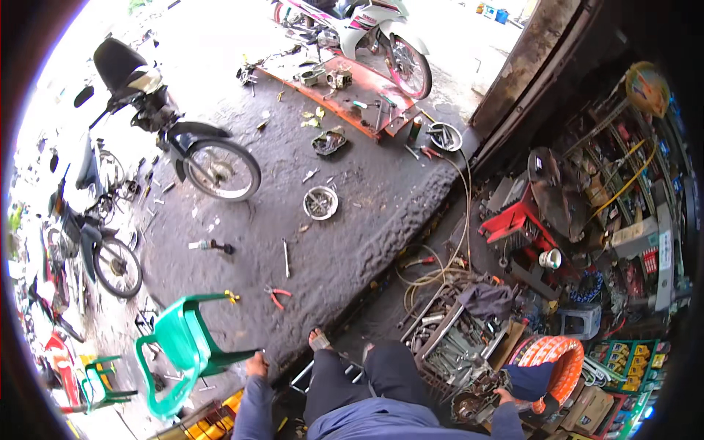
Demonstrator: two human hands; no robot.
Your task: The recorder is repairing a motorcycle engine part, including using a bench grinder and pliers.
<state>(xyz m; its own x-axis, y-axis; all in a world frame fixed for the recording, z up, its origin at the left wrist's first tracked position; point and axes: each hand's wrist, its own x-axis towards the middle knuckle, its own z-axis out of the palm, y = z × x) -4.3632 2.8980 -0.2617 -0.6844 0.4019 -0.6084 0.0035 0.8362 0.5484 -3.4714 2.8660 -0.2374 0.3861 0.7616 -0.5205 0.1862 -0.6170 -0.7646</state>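
My left hand (256, 364) is closed at the end of a leg of the green plastic chair (183, 334). Whatever its fingers hold is too small to make out. At the lower right, my right hand (504, 397) lies open beside a greasy round metal machine part (469, 405), its fingers reaching toward it. Just above that hand are a dark blue cloth (529, 381) and an orange-and-white coiled ring (563, 361). A metal tray of wrenches and other tools (458, 345) stands to the right of my knees.
Red-handled pliers (277, 297), a long wrench (286, 258) and a bowl of small parts (320, 203) lie on the dark floor ahead. Motorcycles (220, 169) stand at left and far. An orange ramp (352, 106) carries engine parts. A hose (469, 213) runs along the floor step.
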